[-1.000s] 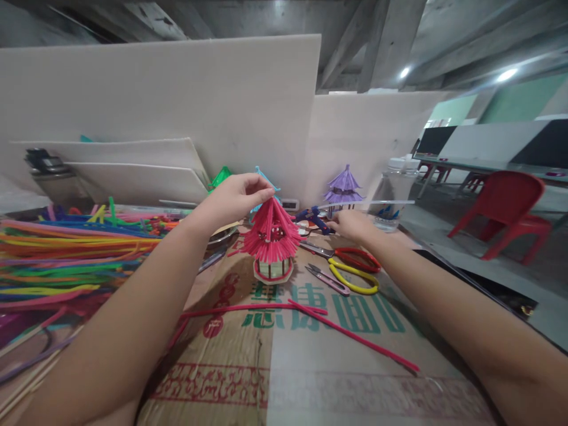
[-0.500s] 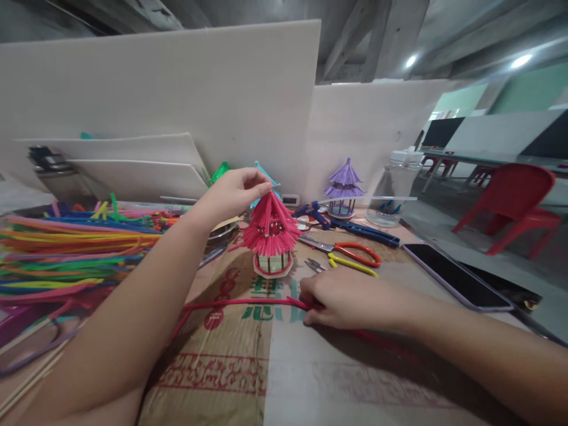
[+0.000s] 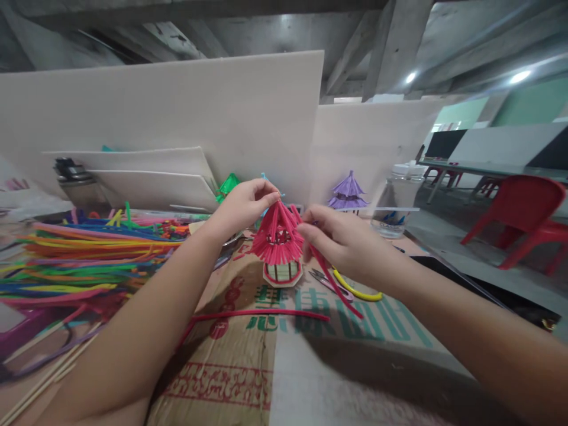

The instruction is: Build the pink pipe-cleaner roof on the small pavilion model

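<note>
At the middle of the cardboard sheet (image 3: 231, 349), your left hand (image 3: 248, 204) pinches the peak of the small red pavilion (image 3: 278, 239), which stands upright on its pale base. Just right of its roof, your right hand (image 3: 326, 234) has thumb and fingers closed on a red strip (image 3: 339, 287); one end pokes up beside the roof, the other slants down toward the near right. Whether strip or fingertips touch the roof, you cannot tell from here. Nearer to you, a second red strip (image 3: 275, 312) lies across the cardboard. Partly behind your right hand are small snips (image 3: 326, 281) and a yellow handle (image 3: 357, 290). Along the far side stand a green pavilion (image 3: 229, 183) to the left, a purple pavilion (image 3: 349, 190) to the right and, farther right, a clear bottle (image 3: 399, 195). Colourful strips (image 3: 102, 251) lie heaped on your left.
</note>
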A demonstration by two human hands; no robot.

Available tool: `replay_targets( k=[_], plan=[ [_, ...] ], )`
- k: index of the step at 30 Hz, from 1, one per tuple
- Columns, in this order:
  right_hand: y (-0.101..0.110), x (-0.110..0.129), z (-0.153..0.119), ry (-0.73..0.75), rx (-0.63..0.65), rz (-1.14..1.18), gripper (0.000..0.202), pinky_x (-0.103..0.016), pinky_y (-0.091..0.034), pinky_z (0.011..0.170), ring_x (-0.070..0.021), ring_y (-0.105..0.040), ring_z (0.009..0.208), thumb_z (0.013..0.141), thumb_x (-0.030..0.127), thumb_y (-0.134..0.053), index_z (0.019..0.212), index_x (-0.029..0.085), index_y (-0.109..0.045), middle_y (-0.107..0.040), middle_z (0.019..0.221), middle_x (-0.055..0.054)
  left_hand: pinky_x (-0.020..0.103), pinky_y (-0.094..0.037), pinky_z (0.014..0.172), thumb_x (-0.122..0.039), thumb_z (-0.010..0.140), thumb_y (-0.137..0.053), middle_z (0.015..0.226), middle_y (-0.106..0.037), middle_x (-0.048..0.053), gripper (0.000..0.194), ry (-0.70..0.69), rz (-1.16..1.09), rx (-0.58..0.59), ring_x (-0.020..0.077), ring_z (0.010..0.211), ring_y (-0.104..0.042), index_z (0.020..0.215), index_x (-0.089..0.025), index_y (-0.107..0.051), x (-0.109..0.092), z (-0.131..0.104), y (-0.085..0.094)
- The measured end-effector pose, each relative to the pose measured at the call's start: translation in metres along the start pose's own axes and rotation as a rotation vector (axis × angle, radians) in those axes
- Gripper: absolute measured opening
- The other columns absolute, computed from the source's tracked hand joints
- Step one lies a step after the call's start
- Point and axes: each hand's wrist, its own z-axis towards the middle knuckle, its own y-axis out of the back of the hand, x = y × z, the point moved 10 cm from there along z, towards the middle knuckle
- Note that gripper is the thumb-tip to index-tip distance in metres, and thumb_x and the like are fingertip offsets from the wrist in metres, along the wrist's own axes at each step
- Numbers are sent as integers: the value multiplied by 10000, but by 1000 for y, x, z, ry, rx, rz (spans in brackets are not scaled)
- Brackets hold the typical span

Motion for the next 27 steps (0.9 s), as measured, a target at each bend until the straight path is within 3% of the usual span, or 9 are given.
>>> replay_targets(
  k=[5, 9, 16, 22, 27],
  plan=[
    [9, 2, 17, -18, -121, 175, 158, -238, -303, 514, -104, -484, 493, 986, 335, -499, 915, 209, -565, -537, 552, 62, 282, -463, 714, -441, 858, -587, 839, -682, 40, 284, 7, -27, -21, 174, 769, -613, 876, -159, -622, 1, 1, 1],
    [3, -9, 15, -7, -114, 228, 121, -234, -330, 531, -101, -494, 536, 930, 252, -553, 855, 183, -619, -575, 608, 38, 274, -454, 669, -454, 867, -589, 807, -663, 31, 297, 19, -45, 50, 162, 722, -596, 878, -159, -627, 8, 3, -6],
    [1, -32, 14, -77, -103, 89, 229, -236, -325, 561, -100, -501, 530, 918, 292, -556, 725, 176, -601, -583, 576, 29, 276, -448, 694, -482, 903, -570, 828, -653, 23, 326, -1, -46, 138, 162, 763, -595, 901, -163, -641, 2, -1, -17],
    [-12, -29, 15, -45, -57, -152, 279, -265, -240, 551, -111, -457, 567, 943, 309, -490, 709, 183, -576, -584, 629, 8, 285, -462, 704, -454, 891, -587, 822, -664, 25, 283, 13, -51, 147, 172, 763, -606, 879, -177, -641, 0, -3, -18],
    [-21, -21, 11, 6, -58, -209, 278, -280, -208, 560, -106, -433, 554, 946, 283, -467, 706, 185, -569, -583, 627, 10, 279, -457, 665, -433, 876, -594, 782, -665, 29, 266, 7, -3, 87, 172, 729, -600, 849, -174, -647, -7, -4, -12]
  ],
)
